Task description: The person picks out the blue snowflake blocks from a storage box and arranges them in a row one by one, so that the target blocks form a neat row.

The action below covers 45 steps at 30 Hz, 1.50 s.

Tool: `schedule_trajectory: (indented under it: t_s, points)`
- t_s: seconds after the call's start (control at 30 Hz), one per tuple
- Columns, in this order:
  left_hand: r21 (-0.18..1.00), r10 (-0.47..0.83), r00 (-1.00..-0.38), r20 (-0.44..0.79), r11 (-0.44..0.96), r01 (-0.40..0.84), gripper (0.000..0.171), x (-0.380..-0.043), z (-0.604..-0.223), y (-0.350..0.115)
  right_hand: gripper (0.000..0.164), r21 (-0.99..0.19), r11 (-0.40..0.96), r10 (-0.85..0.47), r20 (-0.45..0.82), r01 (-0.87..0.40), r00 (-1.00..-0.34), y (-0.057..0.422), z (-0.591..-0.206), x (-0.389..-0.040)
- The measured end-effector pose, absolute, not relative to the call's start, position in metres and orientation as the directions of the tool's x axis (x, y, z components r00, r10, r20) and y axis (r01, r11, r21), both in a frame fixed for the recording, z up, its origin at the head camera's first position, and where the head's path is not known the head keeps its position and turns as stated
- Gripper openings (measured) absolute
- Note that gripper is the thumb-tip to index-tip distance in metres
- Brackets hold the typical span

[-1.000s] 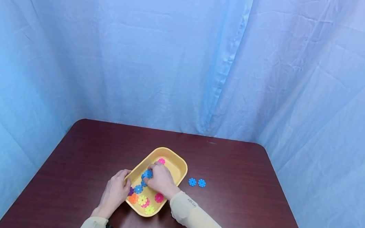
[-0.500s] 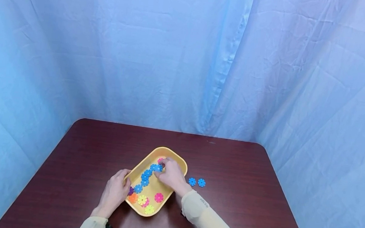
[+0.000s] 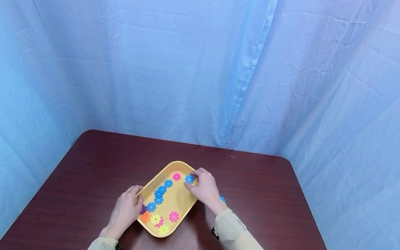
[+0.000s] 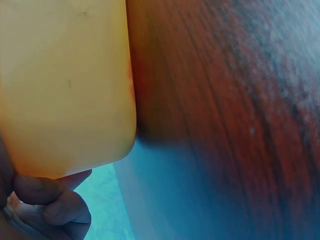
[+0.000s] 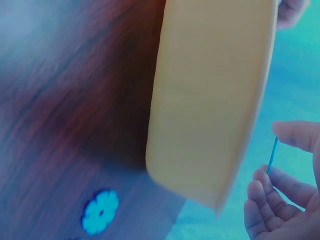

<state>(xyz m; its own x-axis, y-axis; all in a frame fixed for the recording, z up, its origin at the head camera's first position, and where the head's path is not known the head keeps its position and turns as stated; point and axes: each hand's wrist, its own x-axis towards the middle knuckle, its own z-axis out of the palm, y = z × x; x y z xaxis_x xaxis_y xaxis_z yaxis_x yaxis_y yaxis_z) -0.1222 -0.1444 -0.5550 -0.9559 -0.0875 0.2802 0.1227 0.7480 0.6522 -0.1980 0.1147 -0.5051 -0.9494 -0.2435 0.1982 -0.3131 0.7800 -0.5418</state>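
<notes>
A yellow plastic tray [image 3: 175, 200] sits on the table, its left rim gripped by my left hand [image 3: 125, 208]. In the left wrist view, curled fingers [image 4: 65, 205] show at the tray's rim. My right hand [image 3: 206, 187] pinches a blue notched flower-shaped disc [image 3: 189, 179] over the tray's right rim. The right wrist view shows this disc [image 5: 272, 156] edge-on between thumb and fingertip. In the tray lie a row of blue discs [image 3: 159, 194], pink discs [image 3: 176, 176], yellow discs [image 3: 163, 229], an orange disc [image 3: 145, 217] and a partly hidden purple disc [image 3: 143, 209].
Just right of the tray a blue disc [image 3: 222, 198] lies on the dark wooden table [image 3: 266, 211], partly covered by the right wrist. The same area appears in the right wrist view with a blue disc [image 5: 100, 212] flat. Light blue curtains [image 3: 176, 63] surround the table.
The right hand has picked a blue disc from the row and moved it right and up to the tray's right rim. My left hand has kept its grip on the tray.
</notes>
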Motion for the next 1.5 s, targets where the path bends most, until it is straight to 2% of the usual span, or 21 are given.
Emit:
schedule_trajectory:
  t_s: [0.53, 0.8, 1.5]
  points:
    - [0.657, -0.086, -0.97, 0.226, 0.749, 0.087, 0.023, -0.122, -0.553, -0.145, 0.03, -0.573, 0.783, -0.121, 0.242, -0.243, -0.963, 0.171, -0.502, -0.198]
    - [0.659, -0.088, -0.973, 0.212, 0.748, 0.076, 0.023, -0.122, -0.553, -0.145, 0.035, -0.565, 0.805, -0.066, 0.219, -0.181, -0.973, 0.194, -0.504, -0.196]
    - [0.67, -0.099, -0.978, 0.185, 0.74, 0.052, 0.025, -0.122, -0.551, -0.143, 0.034, -0.547, 0.834, 0.018, 0.164, -0.076, -0.986, 0.247, -0.526, -0.185]
